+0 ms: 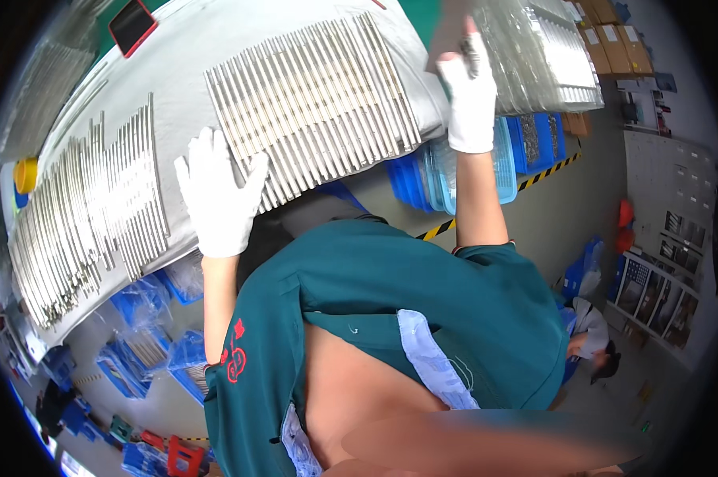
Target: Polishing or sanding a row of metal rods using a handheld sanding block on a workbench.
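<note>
"Where are the metal rods?"

"A row of slim silvery rods (315, 103) lies side by side on the cloth-covered worktop (182, 79), in front of the person. A second, more uneven group of rods (96, 211) lies further left."

"And the left hand (222, 195)?"

"White-gloved, at the near left corner of the middle row. Its grip is wide, fingers and thumb spread, with the thumb against the end rods or just over them."

"The right hand?"

"Raised beyond the row's right side, also gloved (470, 99) (though the thumb and one fingertip show bare). A blurred grey-brown flat piece (449, 36) is next to those fingers; I can't tell whether the grip is closed on it."

"What stands around?"

"Just right of that hand, a stack wrapped in clear plastic (526, 60). Below it, blue bins (528, 143) and a light-blue basket (505, 163). At the worktop's far left, a red-edged dark device (132, 28); nearer the left rim, a yellow round object (27, 175)."
</note>
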The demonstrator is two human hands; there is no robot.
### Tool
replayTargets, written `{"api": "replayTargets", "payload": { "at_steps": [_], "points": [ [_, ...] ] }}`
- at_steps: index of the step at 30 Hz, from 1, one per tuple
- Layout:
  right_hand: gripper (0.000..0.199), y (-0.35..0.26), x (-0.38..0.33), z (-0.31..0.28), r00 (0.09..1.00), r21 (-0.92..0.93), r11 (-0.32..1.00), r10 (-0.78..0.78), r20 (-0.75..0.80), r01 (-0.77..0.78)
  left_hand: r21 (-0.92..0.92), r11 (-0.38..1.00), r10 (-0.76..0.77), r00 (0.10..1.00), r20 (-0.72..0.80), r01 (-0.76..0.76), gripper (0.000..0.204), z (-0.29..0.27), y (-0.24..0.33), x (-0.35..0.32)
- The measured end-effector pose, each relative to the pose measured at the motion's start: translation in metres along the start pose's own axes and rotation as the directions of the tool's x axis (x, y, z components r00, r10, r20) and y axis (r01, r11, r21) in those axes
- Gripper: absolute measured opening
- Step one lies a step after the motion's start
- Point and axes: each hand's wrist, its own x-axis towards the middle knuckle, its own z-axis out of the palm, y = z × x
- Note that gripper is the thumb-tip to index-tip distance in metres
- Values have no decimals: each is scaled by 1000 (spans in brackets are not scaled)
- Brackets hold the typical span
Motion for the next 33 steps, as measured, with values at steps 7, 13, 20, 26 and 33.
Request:
{"api": "replayTargets", "payload": {
  "at_steps": [7, 13, 20, 26, 33],
  "points": [
    [55, -22, 19, 12, 777, -570, 550, -276, 566, 610, 22, 1000, -17, 1000, 18, 16, 69, 0, 0, 2],
    [55, -46, 51, 17, 771, -443, 647, -400, 495, 620, 56, 998, 30, 999, -41, -28, 65, 1, 0, 0],
    [65, -25, 31, 13, 937, -311, 899, -229, 263, 307, 43, 999, 12, 999, -37, -10, 62, 1, 0, 0],
    [51, -8, 23, -2, 804, -484, 698, -229, 548, 528, 35, 999, -4, 999, -32, 5, 63, 1, 0, 1],
    [46, -6, 25, -5, 709, -506, 563, -220, 669, 653, 27, 1000, 12, 999, -47, -10, 62, 1, 0, 0]
  ]
}}
